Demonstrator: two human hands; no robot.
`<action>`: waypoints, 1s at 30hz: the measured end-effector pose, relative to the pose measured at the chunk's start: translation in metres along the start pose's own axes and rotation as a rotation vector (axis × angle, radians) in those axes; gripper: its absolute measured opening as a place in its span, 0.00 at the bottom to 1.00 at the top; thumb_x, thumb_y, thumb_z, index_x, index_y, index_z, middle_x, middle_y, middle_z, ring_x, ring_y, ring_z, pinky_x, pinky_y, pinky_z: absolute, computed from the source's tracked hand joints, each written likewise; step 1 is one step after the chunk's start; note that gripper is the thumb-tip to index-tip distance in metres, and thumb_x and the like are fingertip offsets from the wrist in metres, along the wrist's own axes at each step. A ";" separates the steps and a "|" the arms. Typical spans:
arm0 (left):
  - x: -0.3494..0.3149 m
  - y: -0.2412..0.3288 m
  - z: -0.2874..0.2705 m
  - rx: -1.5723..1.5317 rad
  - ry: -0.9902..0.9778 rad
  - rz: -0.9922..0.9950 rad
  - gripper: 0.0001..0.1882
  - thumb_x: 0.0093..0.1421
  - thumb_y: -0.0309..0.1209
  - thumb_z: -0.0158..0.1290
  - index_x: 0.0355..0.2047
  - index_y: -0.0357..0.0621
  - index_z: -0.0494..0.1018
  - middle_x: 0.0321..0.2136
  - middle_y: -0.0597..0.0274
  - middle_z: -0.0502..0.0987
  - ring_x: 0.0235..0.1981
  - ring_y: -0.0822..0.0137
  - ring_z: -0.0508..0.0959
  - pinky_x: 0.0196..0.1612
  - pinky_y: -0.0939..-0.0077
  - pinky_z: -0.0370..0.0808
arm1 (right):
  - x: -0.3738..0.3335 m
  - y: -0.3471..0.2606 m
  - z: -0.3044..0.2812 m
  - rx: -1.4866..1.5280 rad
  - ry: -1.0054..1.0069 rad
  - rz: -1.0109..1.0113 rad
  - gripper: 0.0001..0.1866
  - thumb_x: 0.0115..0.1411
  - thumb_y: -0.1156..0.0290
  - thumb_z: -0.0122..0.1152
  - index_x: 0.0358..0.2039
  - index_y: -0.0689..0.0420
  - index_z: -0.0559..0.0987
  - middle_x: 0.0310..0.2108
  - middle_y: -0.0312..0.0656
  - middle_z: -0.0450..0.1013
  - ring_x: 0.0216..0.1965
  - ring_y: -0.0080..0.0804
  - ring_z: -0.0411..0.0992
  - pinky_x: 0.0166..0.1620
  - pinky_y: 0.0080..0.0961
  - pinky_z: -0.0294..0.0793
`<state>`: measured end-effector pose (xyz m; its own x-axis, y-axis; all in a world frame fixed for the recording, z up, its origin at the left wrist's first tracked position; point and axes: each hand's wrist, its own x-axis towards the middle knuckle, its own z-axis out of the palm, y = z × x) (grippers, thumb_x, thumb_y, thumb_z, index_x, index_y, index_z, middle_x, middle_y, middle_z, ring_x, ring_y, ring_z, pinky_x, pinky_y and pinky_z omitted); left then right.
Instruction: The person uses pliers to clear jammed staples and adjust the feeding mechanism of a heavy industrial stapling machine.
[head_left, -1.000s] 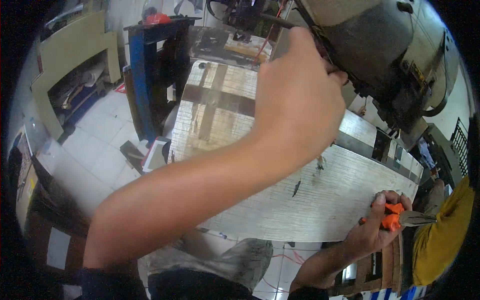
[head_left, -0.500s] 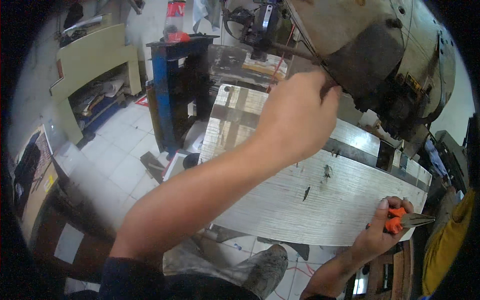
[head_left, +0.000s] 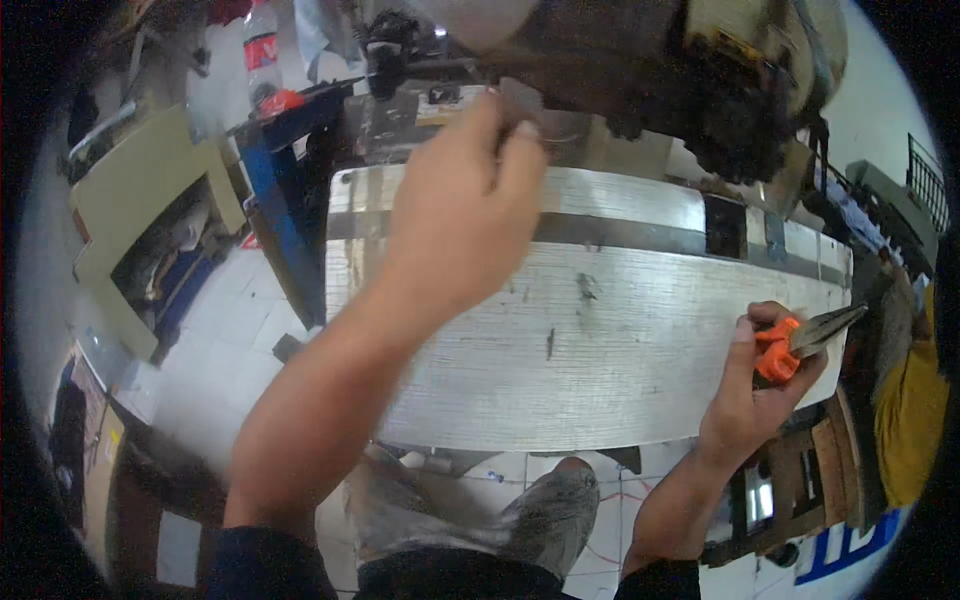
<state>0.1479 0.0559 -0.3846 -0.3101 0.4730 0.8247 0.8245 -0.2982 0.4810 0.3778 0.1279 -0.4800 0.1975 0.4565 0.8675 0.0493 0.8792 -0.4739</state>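
My left hand (head_left: 465, 205) is raised over the far left part of a pale wood-grain tabletop (head_left: 560, 380), thumb and index finger closed in a pinch. A flat greyish piece (head_left: 522, 103) shows at those fingertips, too blurred to name. Beyond them looms a dark, grimy machine (head_left: 640, 70), its underside parts exposed. In my right hand (head_left: 750, 385), above the tabletop's right end, is a pair of pliers (head_left: 780, 350) with orange handles. Its metal jaws point right and away from me; my fingers wrap round the handles.
A rectangular dark cutout (head_left: 725, 227) and a grey strip run along the tabletop's far side. At the left stand a blue metal stand (head_left: 275, 190) and a cream panel unit (head_left: 140, 185). A bottle with a red label (head_left: 261, 50) stands at the back. Yellow cloth (head_left: 908, 420) hangs at the right.
My left hand has moved left, away from the machine's edge. The view has shifted, bringing the tabletop squarer in front. The pliers stay in my right hand.
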 end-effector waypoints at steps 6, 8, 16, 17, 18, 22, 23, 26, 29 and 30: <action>-0.011 0.000 -0.016 -0.250 -0.097 -0.081 0.13 0.69 0.30 0.41 0.42 0.35 0.73 0.38 0.62 0.77 0.42 0.74 0.72 0.50 0.77 0.67 | 0.039 -0.028 0.014 -0.069 -0.340 -0.080 0.14 0.51 0.82 0.60 0.40 0.60 0.73 0.39 0.44 0.74 0.41 0.36 0.73 0.46 0.31 0.71; -0.013 0.002 -0.019 -0.271 -0.140 -0.128 0.12 0.68 0.31 0.43 0.43 0.35 0.73 0.39 0.61 0.78 0.42 0.74 0.73 0.49 0.77 0.68 | 0.056 -0.039 0.034 -0.160 -0.451 -0.371 0.18 0.46 0.83 0.61 0.40 0.60 0.73 0.40 0.45 0.74 0.42 0.41 0.74 0.46 0.34 0.72; -0.010 -0.006 -0.035 -0.545 -0.260 -0.242 0.12 0.66 0.32 0.50 0.41 0.35 0.74 0.33 0.63 0.79 0.34 0.76 0.77 0.39 0.80 0.75 | 0.086 -0.068 0.097 -0.113 -0.535 -0.917 0.13 0.47 0.68 0.62 0.34 0.58 0.75 0.31 0.43 0.74 0.32 0.43 0.73 0.35 0.38 0.70; -0.009 -0.009 -0.037 -0.534 -0.279 -0.230 0.12 0.66 0.33 0.50 0.41 0.34 0.75 0.33 0.64 0.79 0.35 0.76 0.76 0.41 0.79 0.74 | 0.082 -0.069 0.100 -0.108 -0.533 -0.929 0.13 0.47 0.65 0.61 0.33 0.57 0.75 0.30 0.43 0.74 0.30 0.43 0.73 0.35 0.38 0.70; -0.009 -0.006 -0.038 -0.502 -0.288 -0.222 0.12 0.66 0.33 0.50 0.40 0.34 0.75 0.33 0.64 0.79 0.35 0.76 0.76 0.41 0.78 0.74 | 0.079 -0.066 0.102 -0.048 -0.494 -0.933 0.14 0.47 0.63 0.61 0.32 0.56 0.75 0.29 0.43 0.73 0.29 0.44 0.72 0.34 0.39 0.70; -0.009 -0.007 -0.042 -0.486 -0.290 -0.162 0.13 0.65 0.35 0.52 0.38 0.35 0.74 0.32 0.64 0.78 0.34 0.76 0.76 0.39 0.78 0.73 | 0.069 -0.066 0.108 -0.076 -0.382 -0.909 0.15 0.40 0.68 0.63 0.32 0.56 0.74 0.28 0.43 0.72 0.29 0.45 0.72 0.34 0.39 0.69; -0.007 -0.007 -0.042 -0.504 -0.283 -0.163 0.13 0.65 0.35 0.52 0.38 0.35 0.74 0.32 0.64 0.78 0.34 0.76 0.76 0.39 0.78 0.73 | 0.071 -0.069 0.108 -0.086 -0.395 -0.919 0.15 0.40 0.68 0.63 0.32 0.56 0.74 0.28 0.43 0.72 0.29 0.45 0.72 0.34 0.39 0.69; -0.003 -0.003 -0.050 -0.238 -0.012 -0.120 0.13 0.60 0.37 0.59 0.35 0.39 0.74 0.30 0.64 0.76 0.31 0.72 0.74 0.35 0.73 0.70 | 0.065 -0.069 0.109 -0.080 -0.436 -0.629 0.17 0.41 0.79 0.63 0.35 0.57 0.73 0.29 0.43 0.72 0.30 0.42 0.73 0.37 0.33 0.72; 0.003 -0.001 -0.058 0.457 0.351 0.483 0.15 0.52 0.37 0.64 0.37 0.44 0.75 0.34 0.62 0.75 0.36 0.64 0.74 0.42 0.66 0.68 | 0.062 -0.063 0.106 0.065 -0.396 -0.437 0.13 0.48 0.81 0.62 0.35 0.58 0.73 0.30 0.43 0.72 0.28 0.34 0.73 0.35 0.26 0.72; 0.006 -0.003 -0.058 0.416 0.348 0.658 0.17 0.48 0.38 0.65 0.38 0.49 0.76 0.40 0.61 0.74 0.42 0.59 0.73 0.49 0.61 0.64 | 0.063 -0.065 0.106 0.074 -0.390 -0.441 0.13 0.48 0.81 0.62 0.35 0.58 0.73 0.30 0.43 0.72 0.28 0.34 0.73 0.35 0.26 0.72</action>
<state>0.1158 0.0113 -0.3641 0.2211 0.0086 0.9752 0.9735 -0.0617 -0.2202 0.2829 0.1136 -0.3786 -0.2017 0.0501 0.9782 -0.0263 0.9981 -0.0566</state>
